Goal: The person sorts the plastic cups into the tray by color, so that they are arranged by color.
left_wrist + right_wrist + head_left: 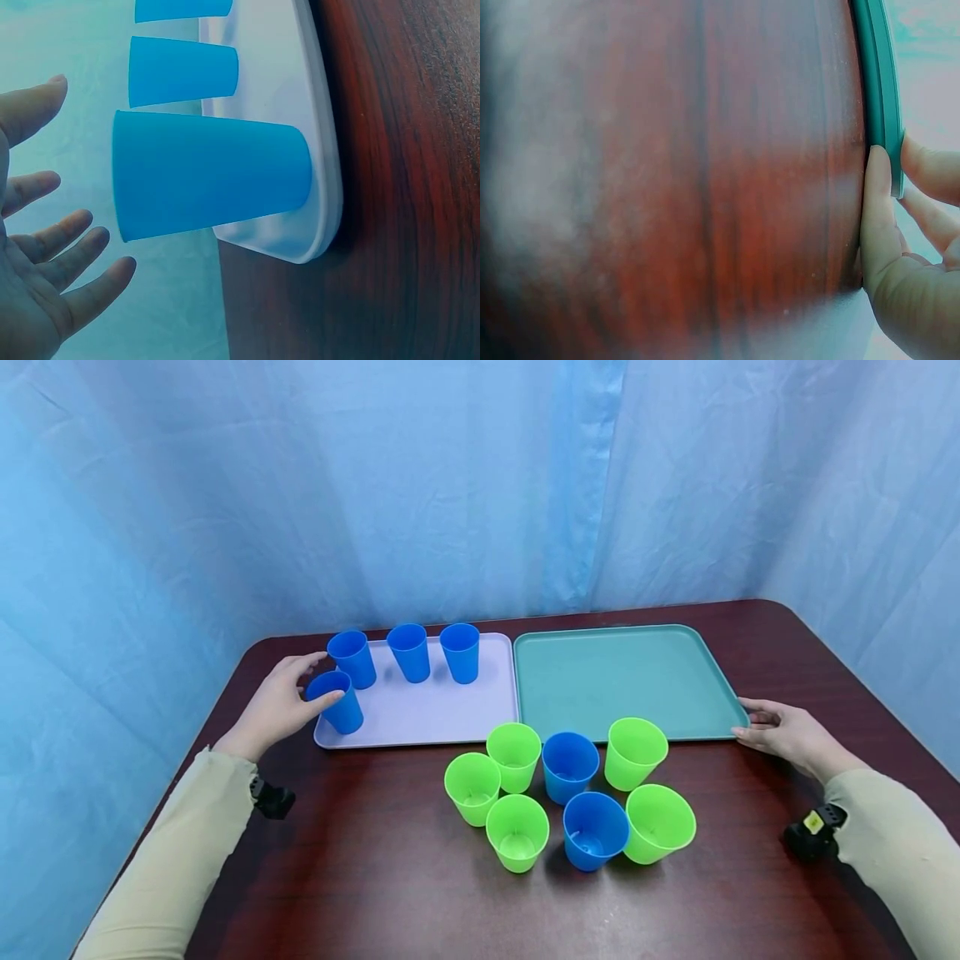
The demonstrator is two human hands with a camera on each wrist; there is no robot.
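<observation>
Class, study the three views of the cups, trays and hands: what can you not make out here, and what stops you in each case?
- Left hand: head view suggests contact with the near blue cup; left wrist view shows open fingers apart, so touch is uncertain.
- Right hand: right wrist view cuts off its fingers at the edge; they meet the green tray.
- Table: blurred in the right wrist view.

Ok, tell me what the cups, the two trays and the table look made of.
Blue cups and green cups: probably plastic, thin-walled, matte, uniform colour. Lavender tray and teal tray: likely moulded plastic or melamine, smooth with rounded raised rims. Table: dark reddish wood or wood-look laminate, glossy, with visible grain streaks and soft reflections.
</observation>
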